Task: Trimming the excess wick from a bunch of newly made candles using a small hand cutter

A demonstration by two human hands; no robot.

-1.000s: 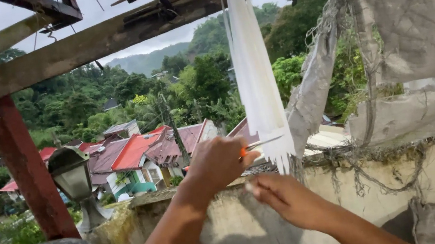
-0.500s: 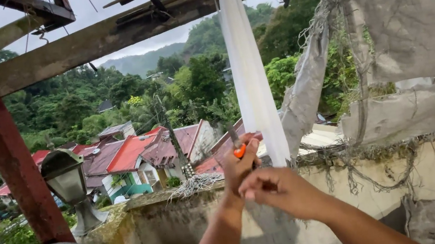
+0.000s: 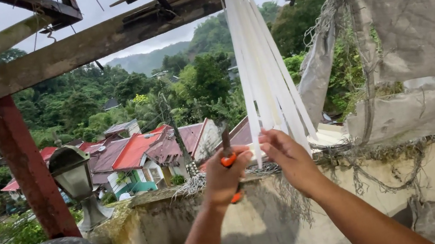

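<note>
Head view: a bundle of white strips (image 3: 261, 67) is hung from the weathered wooden beam (image 3: 115, 36) overhead, so that the loose lower ends are brought to chest height, where they are pinched in the right hand (image 3: 288, 154). An orange-handled tool (image 3: 229, 164), probably a small knife, is clamped upright in the left hand (image 3: 226, 176) just beside the strip ends. Two hands and one tool are counted; roughly six strips can be made out, though they overlap too much for certainty.
</note>
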